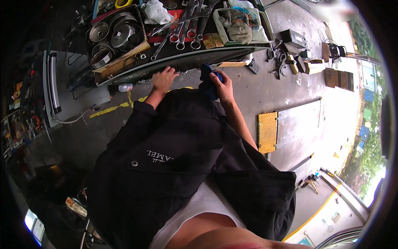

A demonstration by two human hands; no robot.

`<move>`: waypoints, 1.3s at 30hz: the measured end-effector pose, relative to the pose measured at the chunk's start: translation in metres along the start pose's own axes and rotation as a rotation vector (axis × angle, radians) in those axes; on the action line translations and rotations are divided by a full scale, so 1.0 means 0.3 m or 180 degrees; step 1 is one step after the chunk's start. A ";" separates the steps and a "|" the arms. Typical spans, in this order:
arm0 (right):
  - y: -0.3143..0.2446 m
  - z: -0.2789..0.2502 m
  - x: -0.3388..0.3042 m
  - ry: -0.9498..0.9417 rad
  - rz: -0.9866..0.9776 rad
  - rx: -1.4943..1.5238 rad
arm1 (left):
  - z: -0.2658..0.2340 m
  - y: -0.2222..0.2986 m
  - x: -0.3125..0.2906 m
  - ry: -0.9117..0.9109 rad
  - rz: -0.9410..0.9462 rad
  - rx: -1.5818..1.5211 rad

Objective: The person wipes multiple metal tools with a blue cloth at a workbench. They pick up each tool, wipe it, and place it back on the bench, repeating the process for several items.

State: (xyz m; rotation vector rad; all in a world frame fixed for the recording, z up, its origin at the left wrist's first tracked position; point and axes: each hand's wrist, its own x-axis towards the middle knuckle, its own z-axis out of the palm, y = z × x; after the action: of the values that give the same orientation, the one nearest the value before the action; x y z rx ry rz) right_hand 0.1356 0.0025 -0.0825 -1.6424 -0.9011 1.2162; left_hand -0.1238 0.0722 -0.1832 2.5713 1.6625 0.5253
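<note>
Standing at the dark table (195, 58), the person leans in with both bare hands at its near edge. The left hand (163, 79) rests against the table's rim, fingers curled down onto something small at the edge that I cannot make out, so whether it grips anything I cannot tell. The right hand (222, 85) is closed around a blue cloth (206, 79), bunched up and held just below the table's edge, close beside the left hand. On the table above lie several long silver wrenches (186, 29), fanned side by side, with a wooden box (120, 62) of round metal lids and rings to their left. A crumpled white rag (156, 11) sits behind the wrenches, and a tray with a grey-brown cloth (238, 25) stands to the right. A black jacket (174, 166) hangs in front of the person. Down on the concrete floor, a yellow grating (267, 132) lies to the right.
</note>
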 end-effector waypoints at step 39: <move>-0.160 -0.262 0.145 -0.0476 -0.0554 -0.0434 | -0.430 0.195 0.692 0.0206 -0.0648 -0.0010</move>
State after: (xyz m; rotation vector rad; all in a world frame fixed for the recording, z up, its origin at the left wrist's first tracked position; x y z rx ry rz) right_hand 0.2202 0.0414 -0.0412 -1.5567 -1.2178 1.1900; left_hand -0.0340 0.2127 0.0046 2.3692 1.9139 0.6018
